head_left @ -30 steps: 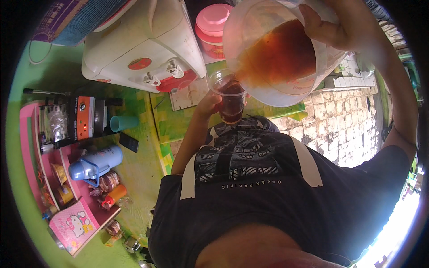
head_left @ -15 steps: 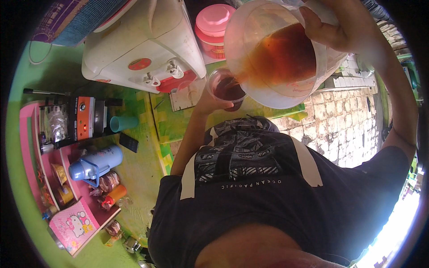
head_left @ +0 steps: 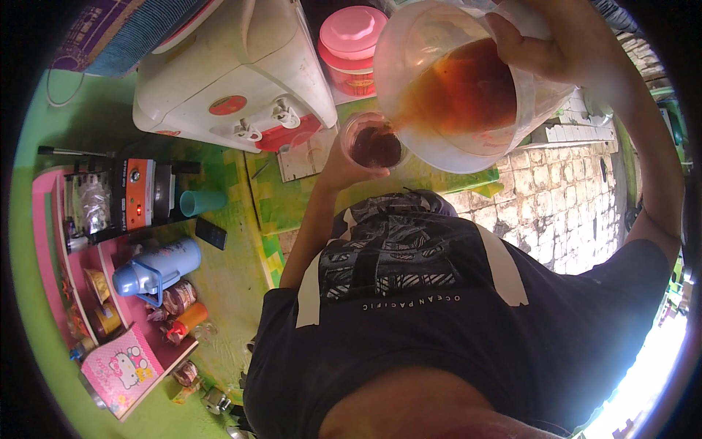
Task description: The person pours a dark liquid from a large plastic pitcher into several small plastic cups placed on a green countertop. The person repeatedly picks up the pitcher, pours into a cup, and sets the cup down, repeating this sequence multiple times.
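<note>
My left hand [head_left: 342, 167] is wrapped round a clear plastic cup [head_left: 398, 155], its mouth facing up towards me. Dark red-brown liquid [head_left: 375, 146] fills much of the cup. Up and to the right, my right hand [head_left: 537, 50] grips a large translucent plastic pitcher [head_left: 468, 157] by its far side. The pitcher is tipped over to the left, with amber-brown liquid [head_left: 472, 88] running along its wall to the lip, right beside the cup's mouth. Whether a thin stream crosses between them is hard to make out.
Behind the cup stand a white drink dispenser [head_left: 219, 73] with two taps and a pink lidded container [head_left: 353, 35]. Leftward are a cup-sealing machine [head_left: 139, 192], a green cup [head_left: 203, 203], a phone [head_left: 211, 231], a blue thermos jug [head_left: 164, 265] and a pink shelf [head_left: 50, 212].
The cup has tilted so more of its inside faces me, and its liquid shows more fully. The pitcher's lip has shifted slightly right and up. Both hands keep their hold.
</note>
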The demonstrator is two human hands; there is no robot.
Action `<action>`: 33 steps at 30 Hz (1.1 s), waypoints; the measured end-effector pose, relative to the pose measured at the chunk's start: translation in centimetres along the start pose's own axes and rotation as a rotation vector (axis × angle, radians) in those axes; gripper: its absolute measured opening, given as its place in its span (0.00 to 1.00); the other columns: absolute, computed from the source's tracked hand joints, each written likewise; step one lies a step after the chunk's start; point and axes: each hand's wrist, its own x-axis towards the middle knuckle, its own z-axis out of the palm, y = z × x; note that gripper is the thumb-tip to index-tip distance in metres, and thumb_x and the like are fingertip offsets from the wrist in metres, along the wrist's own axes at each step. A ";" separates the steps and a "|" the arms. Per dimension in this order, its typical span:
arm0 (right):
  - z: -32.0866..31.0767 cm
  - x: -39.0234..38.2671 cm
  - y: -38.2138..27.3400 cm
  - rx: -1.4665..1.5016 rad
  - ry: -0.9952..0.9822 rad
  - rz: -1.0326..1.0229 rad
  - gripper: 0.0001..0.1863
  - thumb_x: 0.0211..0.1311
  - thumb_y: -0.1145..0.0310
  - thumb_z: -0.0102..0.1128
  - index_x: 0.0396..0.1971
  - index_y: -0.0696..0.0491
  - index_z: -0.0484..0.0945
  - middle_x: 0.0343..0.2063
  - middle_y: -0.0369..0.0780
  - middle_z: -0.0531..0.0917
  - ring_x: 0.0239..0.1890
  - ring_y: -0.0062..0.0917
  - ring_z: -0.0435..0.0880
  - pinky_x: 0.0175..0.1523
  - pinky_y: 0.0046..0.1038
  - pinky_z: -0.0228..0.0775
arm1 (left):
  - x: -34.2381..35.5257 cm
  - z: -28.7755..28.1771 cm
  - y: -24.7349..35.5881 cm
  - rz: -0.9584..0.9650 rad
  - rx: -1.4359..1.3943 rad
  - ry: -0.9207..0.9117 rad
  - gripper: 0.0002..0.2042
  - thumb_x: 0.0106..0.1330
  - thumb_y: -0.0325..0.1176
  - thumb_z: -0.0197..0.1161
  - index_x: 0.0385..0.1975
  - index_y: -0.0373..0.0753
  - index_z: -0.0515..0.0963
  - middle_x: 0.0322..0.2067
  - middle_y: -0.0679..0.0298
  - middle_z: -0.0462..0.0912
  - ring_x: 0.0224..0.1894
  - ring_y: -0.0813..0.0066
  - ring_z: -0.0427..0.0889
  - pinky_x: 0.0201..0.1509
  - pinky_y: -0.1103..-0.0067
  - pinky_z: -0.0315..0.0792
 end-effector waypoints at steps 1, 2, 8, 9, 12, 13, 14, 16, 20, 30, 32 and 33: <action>0.0 0.0 -0.1 -0.020 0.005 0.004 0.12 0.40 0.70 0.57 0.09 0.57 0.64 0.06 0.42 0.67 0.08 0.33 0.68 0.16 0.30 0.60 | 0.0 0.1 0.1 -0.002 -0.013 -0.005 0.44 0.28 0.29 0.79 0.53 0.35 0.64 0.50 0.61 0.68 0.54 0.71 0.69 0.62 0.75 0.59; 0.0 -0.1 -0.2 -0.040 0.010 0.008 0.12 0.40 0.69 0.57 0.09 0.57 0.65 0.06 0.42 0.67 0.08 0.33 0.68 0.16 0.30 0.60 | 0.1 0.1 0.1 -0.003 -0.026 -0.011 0.44 0.28 0.29 0.79 0.53 0.34 0.63 0.49 0.61 0.68 0.54 0.71 0.69 0.62 0.75 0.59; -0.2 0.3 0.0 -0.029 -0.044 0.015 0.13 0.40 0.68 0.57 0.08 0.57 0.65 0.05 0.43 0.67 0.08 0.35 0.68 0.16 0.31 0.60 | 0.3 0.4 0.2 0.049 0.097 -0.039 0.45 0.29 0.29 0.79 0.54 0.34 0.63 0.49 0.61 0.68 0.55 0.71 0.68 0.63 0.75 0.59; -0.3 0.3 -0.1 -0.040 -0.053 0.021 0.13 0.40 0.68 0.57 0.08 0.57 0.64 0.05 0.43 0.67 0.08 0.35 0.68 0.16 0.31 0.60 | 0.3 0.4 0.0 0.033 0.084 -0.042 0.44 0.29 0.30 0.79 0.54 0.34 0.63 0.50 0.61 0.68 0.55 0.71 0.68 0.63 0.75 0.59; -0.8 0.4 -0.1 -0.023 -0.108 0.066 0.13 0.40 0.68 0.56 0.09 0.57 0.65 0.06 0.43 0.67 0.08 0.35 0.68 0.16 0.31 0.61 | 0.3 0.4 -0.4 0.006 0.066 -0.044 0.44 0.30 0.30 0.79 0.54 0.34 0.64 0.51 0.60 0.67 0.56 0.71 0.67 0.63 0.75 0.59; -0.7 0.4 -0.2 -0.031 -0.103 0.065 0.13 0.40 0.68 0.56 0.09 0.57 0.65 0.06 0.43 0.67 0.08 0.35 0.68 0.16 0.31 0.61 | 0.2 0.4 -0.6 0.011 0.075 -0.041 0.44 0.30 0.31 0.79 0.53 0.33 0.64 0.51 0.60 0.66 0.56 0.71 0.66 0.63 0.75 0.59; -0.8 0.4 -0.3 -0.039 -0.097 0.063 0.13 0.40 0.68 0.56 0.09 0.57 0.65 0.06 0.43 0.67 0.08 0.35 0.68 0.17 0.31 0.61 | 0.2 0.4 -0.8 0.016 0.085 -0.038 0.43 0.31 0.31 0.79 0.53 0.33 0.64 0.51 0.60 0.66 0.56 0.71 0.66 0.63 0.75 0.59; -0.4 0.3 -0.4 -0.079 -0.042 0.031 0.13 0.40 0.68 0.56 0.09 0.57 0.65 0.06 0.43 0.67 0.09 0.36 0.68 0.17 0.31 0.61 | 0.2 0.4 -1.1 0.020 0.062 -0.033 0.43 0.31 0.31 0.79 0.53 0.33 0.64 0.51 0.60 0.66 0.56 0.71 0.66 0.63 0.75 0.59; 0.0 0.1 -0.3 -0.079 -0.003 0.009 0.12 0.41 0.68 0.56 0.09 0.56 0.65 0.06 0.43 0.67 0.09 0.37 0.69 0.17 0.32 0.61 | 0.0 0.5 -1.2 -0.017 0.044 -0.008 0.42 0.31 0.30 0.79 0.53 0.34 0.64 0.50 0.60 0.66 0.56 0.71 0.66 0.63 0.75 0.60; -0.7 0.3 0.1 -0.013 -0.098 0.060 0.12 0.40 0.68 0.55 0.09 0.56 0.64 0.07 0.44 0.68 0.10 0.38 0.70 0.17 0.33 0.62 | 0.0 0.9 -0.5 -0.016 0.091 0.018 0.43 0.31 0.31 0.78 0.53 0.36 0.63 0.48 0.63 0.67 0.54 0.72 0.68 0.61 0.75 0.61; -0.7 0.2 -0.1 -0.045 -0.073 0.054 0.11 0.39 0.68 0.55 0.09 0.56 0.65 0.07 0.44 0.69 0.10 0.39 0.70 0.18 0.33 0.62 | 0.0 0.9 -0.3 -0.043 0.070 0.023 0.43 0.30 0.32 0.79 0.53 0.36 0.64 0.48 0.63 0.67 0.54 0.72 0.67 0.61 0.75 0.61; -0.3 0.1 -0.3 -0.078 -0.033 0.038 0.11 0.39 0.68 0.55 0.09 0.56 0.65 0.07 0.45 0.69 0.11 0.39 0.70 0.18 0.34 0.62 | 0.0 1.0 -0.3 -0.036 0.084 0.029 0.43 0.30 0.32 0.79 0.53 0.35 0.63 0.48 0.63 0.67 0.54 0.72 0.67 0.61 0.75 0.61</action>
